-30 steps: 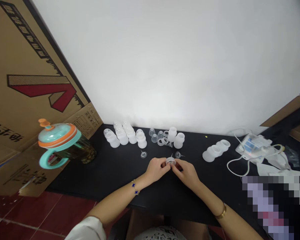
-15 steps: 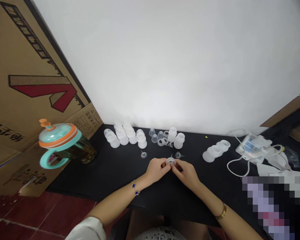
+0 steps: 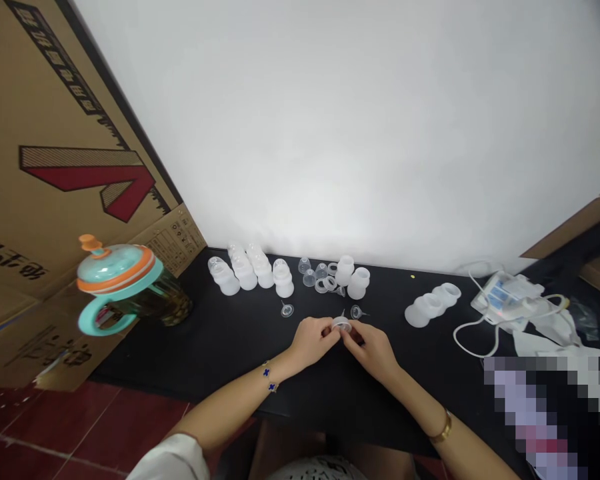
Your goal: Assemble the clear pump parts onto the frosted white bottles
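Head view: both hands pinch one ringed clear part point(image 3: 341, 323) above the near-middle of the bench point(image 3: 205, 357); the left hand point(image 3: 311, 341) grips its left side, the right hand point(image 3: 373, 350) its right, fingertips closed on the rim; a thin stem points up from it; seating of ring and insert hidden by fingers, cannot tell; judged risks: uneven thumb pressure could cock the ring or pop the insert out; a pull sideways could bend the stem; slick, small plastic could slip and roll; the right hand sits near a loose stemmed piece point(image 3: 357, 311), which a knuckle could nudge; a forward reach could topple the open-necked bottles point(image 3: 359, 283) or scatter the loose rings point(image 3: 322, 285) and clear domes point(image 3: 321, 270) beside them.
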`<state>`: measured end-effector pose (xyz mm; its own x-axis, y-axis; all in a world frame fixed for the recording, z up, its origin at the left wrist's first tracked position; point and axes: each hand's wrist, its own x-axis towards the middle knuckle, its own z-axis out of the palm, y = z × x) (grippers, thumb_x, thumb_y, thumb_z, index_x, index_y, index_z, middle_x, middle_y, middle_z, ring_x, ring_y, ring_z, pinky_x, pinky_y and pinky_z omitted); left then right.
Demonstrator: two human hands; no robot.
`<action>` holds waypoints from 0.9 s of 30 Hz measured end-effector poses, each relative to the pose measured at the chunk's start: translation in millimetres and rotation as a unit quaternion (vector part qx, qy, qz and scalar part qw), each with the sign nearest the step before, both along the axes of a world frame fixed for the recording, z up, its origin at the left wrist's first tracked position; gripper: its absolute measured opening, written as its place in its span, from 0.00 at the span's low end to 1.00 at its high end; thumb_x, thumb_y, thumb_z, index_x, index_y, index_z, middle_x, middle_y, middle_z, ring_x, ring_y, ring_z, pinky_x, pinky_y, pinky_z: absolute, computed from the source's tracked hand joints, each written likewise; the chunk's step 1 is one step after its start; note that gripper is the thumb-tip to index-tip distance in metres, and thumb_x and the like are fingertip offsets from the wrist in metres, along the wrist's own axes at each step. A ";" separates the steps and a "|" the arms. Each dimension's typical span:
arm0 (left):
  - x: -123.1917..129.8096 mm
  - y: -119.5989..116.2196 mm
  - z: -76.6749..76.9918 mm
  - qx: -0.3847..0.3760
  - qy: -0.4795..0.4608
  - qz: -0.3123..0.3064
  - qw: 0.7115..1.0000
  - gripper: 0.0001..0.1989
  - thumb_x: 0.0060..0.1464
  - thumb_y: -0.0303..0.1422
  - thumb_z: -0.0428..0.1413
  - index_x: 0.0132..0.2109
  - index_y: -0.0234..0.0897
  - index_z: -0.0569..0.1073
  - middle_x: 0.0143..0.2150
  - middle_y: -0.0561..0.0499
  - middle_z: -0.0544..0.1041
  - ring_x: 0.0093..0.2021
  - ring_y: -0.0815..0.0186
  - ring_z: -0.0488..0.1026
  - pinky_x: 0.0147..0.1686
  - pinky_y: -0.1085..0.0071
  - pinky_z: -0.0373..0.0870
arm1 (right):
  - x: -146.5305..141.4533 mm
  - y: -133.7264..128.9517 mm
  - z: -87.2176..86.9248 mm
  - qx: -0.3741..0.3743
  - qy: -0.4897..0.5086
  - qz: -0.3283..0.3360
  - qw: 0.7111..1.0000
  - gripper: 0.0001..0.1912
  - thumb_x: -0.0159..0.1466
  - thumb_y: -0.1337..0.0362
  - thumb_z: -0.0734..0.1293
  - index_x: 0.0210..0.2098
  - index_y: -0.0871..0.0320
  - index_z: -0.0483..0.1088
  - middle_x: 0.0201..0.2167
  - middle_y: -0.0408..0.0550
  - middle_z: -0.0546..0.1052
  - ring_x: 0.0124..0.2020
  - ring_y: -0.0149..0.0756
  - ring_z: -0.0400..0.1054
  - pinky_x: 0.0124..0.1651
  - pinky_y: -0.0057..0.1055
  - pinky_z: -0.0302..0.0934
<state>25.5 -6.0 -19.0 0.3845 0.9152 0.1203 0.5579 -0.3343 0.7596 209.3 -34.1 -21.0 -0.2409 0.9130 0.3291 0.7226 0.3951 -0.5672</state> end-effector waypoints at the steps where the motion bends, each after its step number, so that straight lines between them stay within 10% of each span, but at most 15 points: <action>1: 0.0 0.1 0.2 0.001 0.002 -0.001 1.000 0.17 0.58 0.36 0.51 0.22 0.36 0.64 0.19 0.57 0.61 0.21 0.72 0.57 0.26 0.72 0.49 | 0.1 -0.2 -0.2 0.002 -0.002 0.000 1.000 0.13 0.70 0.57 0.61 0.32 0.56 0.72 0.23 0.43 0.75 0.24 0.33 0.69 0.30 0.26 0.58; 27: -0.4 -1.8 3.4 -0.016 0.009 -0.017 1.000 0.17 0.63 0.37 0.47 0.27 0.38 0.70 0.21 0.55 0.68 0.23 0.69 0.63 0.27 0.73 0.52 | -0.1 -2.3 2.8 -0.011 -0.003 -0.003 1.000 0.16 0.70 0.54 0.60 0.36 0.55 0.74 0.24 0.45 0.76 0.25 0.34 0.70 0.31 0.27 0.60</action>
<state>25.1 -7.8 -15.6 0.4177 0.9046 0.0849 0.5596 -0.3298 0.7603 209.2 -36.4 -18.1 -0.2364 0.9217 0.3075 0.7289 0.3775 -0.5711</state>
